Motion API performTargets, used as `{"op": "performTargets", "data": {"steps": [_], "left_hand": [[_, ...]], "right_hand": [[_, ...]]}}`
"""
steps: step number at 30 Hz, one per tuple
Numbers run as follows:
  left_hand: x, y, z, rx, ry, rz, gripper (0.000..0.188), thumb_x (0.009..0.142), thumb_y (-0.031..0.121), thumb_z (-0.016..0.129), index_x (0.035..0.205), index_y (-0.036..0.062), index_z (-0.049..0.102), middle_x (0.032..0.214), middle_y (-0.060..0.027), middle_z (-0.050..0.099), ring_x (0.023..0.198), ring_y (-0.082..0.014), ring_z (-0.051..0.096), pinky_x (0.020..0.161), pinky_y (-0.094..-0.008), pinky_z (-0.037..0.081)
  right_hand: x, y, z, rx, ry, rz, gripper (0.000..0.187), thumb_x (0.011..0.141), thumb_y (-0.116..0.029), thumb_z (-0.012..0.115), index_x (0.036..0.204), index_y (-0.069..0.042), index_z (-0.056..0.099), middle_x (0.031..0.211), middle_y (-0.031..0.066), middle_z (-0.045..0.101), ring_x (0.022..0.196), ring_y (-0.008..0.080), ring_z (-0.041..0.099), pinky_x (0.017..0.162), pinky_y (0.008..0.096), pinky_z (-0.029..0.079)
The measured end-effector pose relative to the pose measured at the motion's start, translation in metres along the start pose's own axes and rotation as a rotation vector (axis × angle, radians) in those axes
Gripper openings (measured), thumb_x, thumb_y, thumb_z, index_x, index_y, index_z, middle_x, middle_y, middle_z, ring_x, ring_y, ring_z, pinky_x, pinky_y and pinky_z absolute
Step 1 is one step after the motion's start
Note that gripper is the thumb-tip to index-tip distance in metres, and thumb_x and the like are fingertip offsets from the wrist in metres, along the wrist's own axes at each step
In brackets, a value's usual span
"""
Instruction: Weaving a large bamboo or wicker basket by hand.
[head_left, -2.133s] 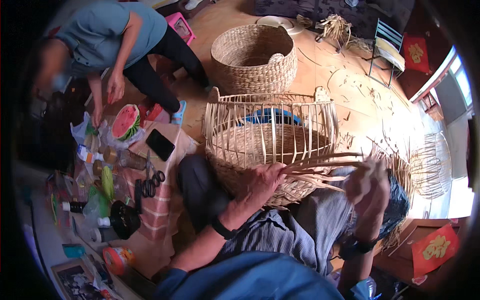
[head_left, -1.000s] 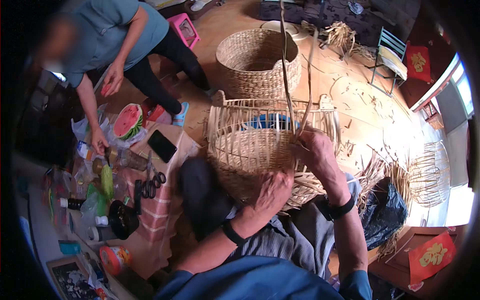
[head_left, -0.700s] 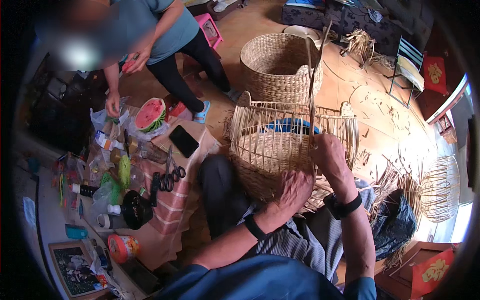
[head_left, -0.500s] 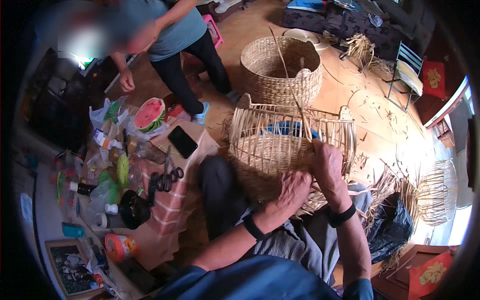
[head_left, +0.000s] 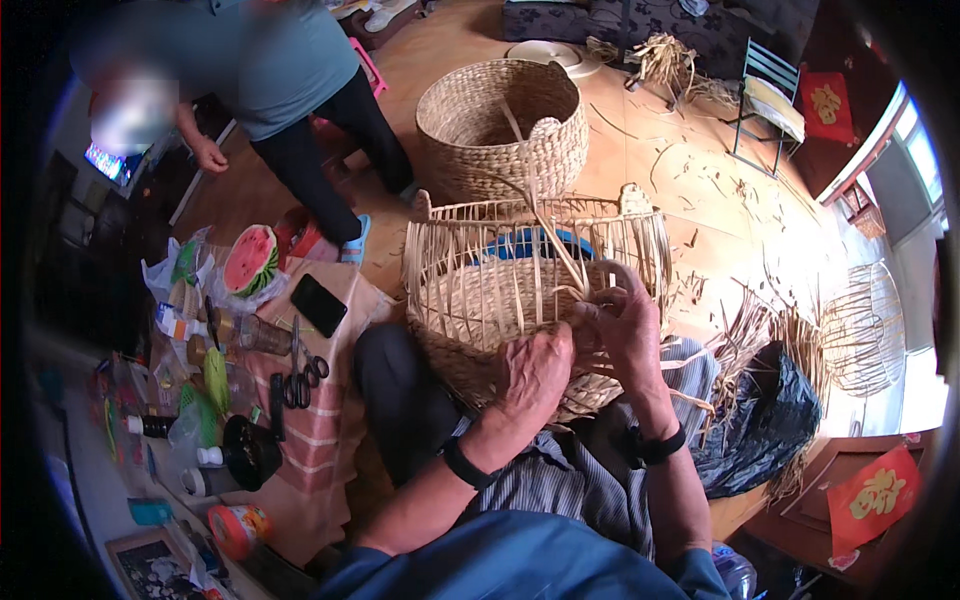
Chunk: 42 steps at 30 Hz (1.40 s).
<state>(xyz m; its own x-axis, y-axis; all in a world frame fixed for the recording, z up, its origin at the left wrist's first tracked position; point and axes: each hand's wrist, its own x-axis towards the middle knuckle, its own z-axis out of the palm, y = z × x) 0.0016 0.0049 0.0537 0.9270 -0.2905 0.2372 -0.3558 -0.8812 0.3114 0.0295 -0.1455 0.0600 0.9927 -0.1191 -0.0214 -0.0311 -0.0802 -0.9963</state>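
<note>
A half-woven straw basket [head_left: 455,295] rests on my lap, its lower wall closely woven and its upper part bare upright stakes under a rim. My left hand [head_left: 537,375] is closed at the near side of the basket, pressed against the weave. Just to its right, my right hand [head_left: 630,320] pinches a pale straw strip [head_left: 548,225], whose long end rises over the rim toward the far side. The left fingertips are partly hidden, so what they grip does not show clearly. Something blue and curved [head_left: 535,243] shows through the stakes.
A finished-looking woven basket [head_left: 490,165] stands on the floor beyond. At left, a cloth-covered table holds cut watermelon [head_left: 250,260], a phone [head_left: 319,304], scissors [head_left: 300,380] and bottles. Another person [head_left: 300,90] stands at far left. Straw bundles [head_left: 745,325] and a black plastic bag [head_left: 765,430] lie right.
The view has shifted, so surroundings sit further left. My right hand has turned, its fingers now pinching lower by the strip. The strip's free end now leans further over the rim.
</note>
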Motion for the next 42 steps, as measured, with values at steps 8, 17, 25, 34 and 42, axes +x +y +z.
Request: {"op": "performTargets", "data": {"steps": [8,17,25,34,42], "left_hand": [[0.001,-0.001,0.001,-0.034,-0.004,-0.016,0.019,0.099,0.018,0.062,0.086,0.0051,0.060,0.068,-0.0203,0.067,0.066,-0.0409,0.069,0.059,-0.0522,0.051],[-0.009,-0.031,0.007,-0.262,-0.156,0.069,0.025,0.101,0.026,0.064,0.121,0.0113,0.064,0.078,-0.0179,0.070,0.076,-0.0374,0.072,0.065,-0.0464,0.054],[-0.023,-0.032,-0.001,-0.508,0.045,0.172,0.025,0.103,0.014,0.060,0.127,0.0079,0.063,0.106,-0.0166,0.074,0.101,-0.0332,0.072,0.083,-0.0410,0.057],[-0.034,-0.046,0.002,-0.586,0.120,0.124,0.035,0.091,-0.005,0.067,0.124,0.0049,0.064,0.101,-0.0140,0.074,0.097,-0.0332,0.071,0.084,-0.0412,0.057],[-0.025,-0.025,0.014,-0.370,0.202,0.022,0.023,0.100,0.017,0.064,0.119,0.0058,0.056,0.079,-0.0146,0.071,0.071,-0.0325,0.071,0.063,-0.0434,0.054]], "right_hand": [[-0.006,0.022,-0.009,0.454,0.074,0.115,0.033,0.085,0.004,0.081,0.111,0.003,0.061,0.088,0.0110,0.074,0.060,0.0126,0.066,0.053,0.0240,0.053],[-0.083,0.045,-0.047,0.485,-0.008,0.418,0.025,0.089,-0.007,0.081,0.105,-0.002,0.062,0.072,0.0047,0.070,0.044,0.0085,0.055,0.040,0.0230,0.042],[-0.057,0.034,-0.040,0.096,-0.109,0.155,0.034,0.089,-0.019,0.083,0.108,0.002,0.063,0.079,0.0037,0.068,0.070,0.0094,0.058,0.058,0.0290,0.049],[-0.054,0.029,-0.031,-0.028,-0.062,0.100,0.026,0.102,-0.025,0.068,0.093,0.000,0.066,0.066,0.0002,0.060,0.059,0.0088,0.054,0.052,0.0263,0.044],[-0.048,0.035,-0.030,-0.234,0.173,-0.046,0.019,0.103,-0.019,0.065,0.106,0.000,0.064,0.064,0.0082,0.061,0.054,0.0186,0.057,0.051,0.0312,0.043]]}}
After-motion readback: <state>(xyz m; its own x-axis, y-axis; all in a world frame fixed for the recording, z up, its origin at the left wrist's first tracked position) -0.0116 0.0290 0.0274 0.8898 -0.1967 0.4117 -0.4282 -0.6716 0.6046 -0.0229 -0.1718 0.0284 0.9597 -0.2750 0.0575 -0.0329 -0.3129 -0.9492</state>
